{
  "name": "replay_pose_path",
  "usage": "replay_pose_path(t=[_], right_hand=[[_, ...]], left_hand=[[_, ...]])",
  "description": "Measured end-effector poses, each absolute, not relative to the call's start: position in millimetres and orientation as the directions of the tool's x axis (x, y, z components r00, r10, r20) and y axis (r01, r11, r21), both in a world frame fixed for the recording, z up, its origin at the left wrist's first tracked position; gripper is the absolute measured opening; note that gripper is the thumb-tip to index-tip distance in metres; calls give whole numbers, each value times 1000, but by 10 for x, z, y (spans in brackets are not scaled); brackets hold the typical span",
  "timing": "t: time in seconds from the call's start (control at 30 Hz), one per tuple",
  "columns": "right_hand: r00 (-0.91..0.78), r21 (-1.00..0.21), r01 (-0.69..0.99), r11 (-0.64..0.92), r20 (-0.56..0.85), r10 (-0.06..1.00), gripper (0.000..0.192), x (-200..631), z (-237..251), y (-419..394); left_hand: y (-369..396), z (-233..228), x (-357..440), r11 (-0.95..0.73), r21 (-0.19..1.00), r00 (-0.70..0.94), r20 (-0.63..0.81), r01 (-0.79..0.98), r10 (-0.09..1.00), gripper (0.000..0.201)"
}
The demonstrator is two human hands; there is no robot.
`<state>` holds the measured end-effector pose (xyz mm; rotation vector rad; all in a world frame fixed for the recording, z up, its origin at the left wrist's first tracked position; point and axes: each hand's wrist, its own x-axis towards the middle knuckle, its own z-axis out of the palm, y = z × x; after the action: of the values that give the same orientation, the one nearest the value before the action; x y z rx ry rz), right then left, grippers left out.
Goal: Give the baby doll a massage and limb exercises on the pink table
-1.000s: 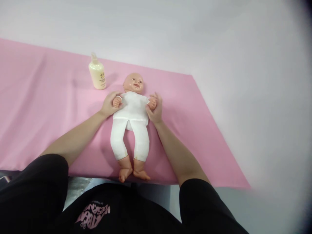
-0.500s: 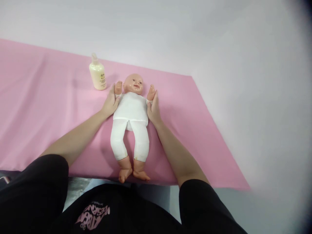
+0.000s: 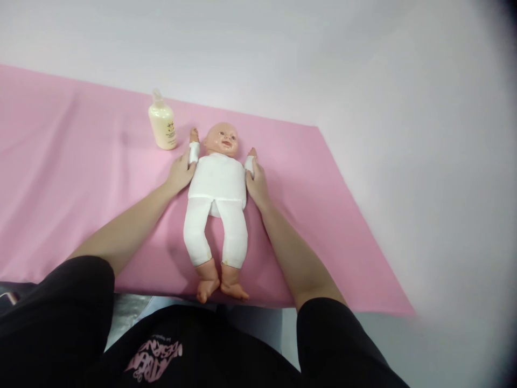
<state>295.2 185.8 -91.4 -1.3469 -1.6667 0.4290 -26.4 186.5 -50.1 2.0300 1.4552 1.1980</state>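
Note:
A baby doll (image 3: 218, 183) in a white top and white leggings lies on its back on a pink cloth (image 3: 81, 183), head away from me. My left hand (image 3: 180, 173) grips the doll's arm on the left side, which points up beside the head. My right hand (image 3: 256, 180) grips the doll's other arm, raised the same way. Only the doll's small hands show past my fingers.
A cream lotion bottle (image 3: 162, 123) with a pump top stands on the cloth just left of the doll's head. The cloth's near edge (image 3: 262, 302) runs under the doll's feet, and its right edge ends on a pale grey surface (image 3: 404, 161).
The doll's arms went from folded at its sides to stretched upward beside its head. Both my hands followed, sliding up with the arms.

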Motion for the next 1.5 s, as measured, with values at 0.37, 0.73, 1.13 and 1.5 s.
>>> replay_pose_path(t=[0.37,0.73,1.13,1.5], right_hand=[[88,-778,541,321,432,898,73,2896,-804,1754],[96,-718,476,507,616,782,101,2810,-633,1608],[-79,-638,477,605,654,752,77,2774,-581,1500],[-24,-558,693,457,616,787,75,2833,-625,1654]], left_hand=[[1927,-563,-285,-400,725,93,424,560,901,73],[1809,-444,-203,-561,692,108,582,453,806,86],[1628,-299,-188,-592,632,214,572,500,792,49],[2009,-657,-286,-469,748,123,471,470,874,89]])
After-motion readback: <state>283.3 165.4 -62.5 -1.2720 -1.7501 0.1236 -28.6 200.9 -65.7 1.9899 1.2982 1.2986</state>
